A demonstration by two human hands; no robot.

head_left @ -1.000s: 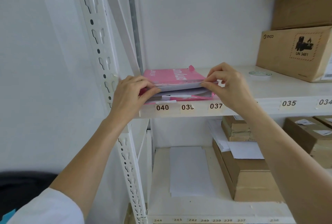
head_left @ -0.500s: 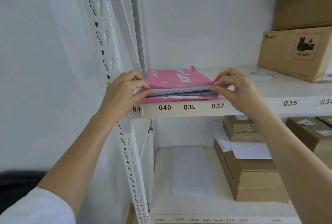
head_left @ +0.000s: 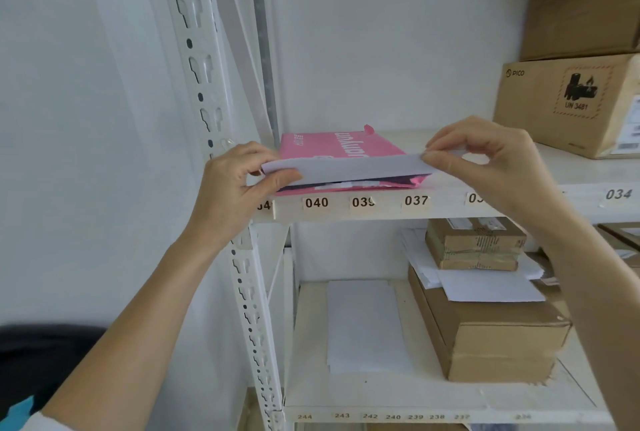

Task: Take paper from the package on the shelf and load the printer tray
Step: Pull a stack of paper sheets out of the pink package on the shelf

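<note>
A pink paper package (head_left: 325, 146) lies flat on the white shelf (head_left: 381, 211), its open end facing me. A thin stack of white paper (head_left: 349, 169) sticks partway out of that opening. My left hand (head_left: 239, 188) pinches the stack's left corner, thumb underneath. My right hand (head_left: 485, 160) pinches the right corner between thumb and fingers. The paper is lifted slightly above the package's lower flap. No printer is in view.
Cardboard boxes (head_left: 571, 105) are stacked at the right of the same shelf. The lower shelf (head_left: 415, 396) holds loose white sheets (head_left: 363, 323) and more cardboard boxes (head_left: 485, 326). A perforated white upright (head_left: 204, 84) stands just left of the package.
Both hands have drawn the paper stack further out of the pink package toward me and raised it a little. My right hand has shifted rightward.
</note>
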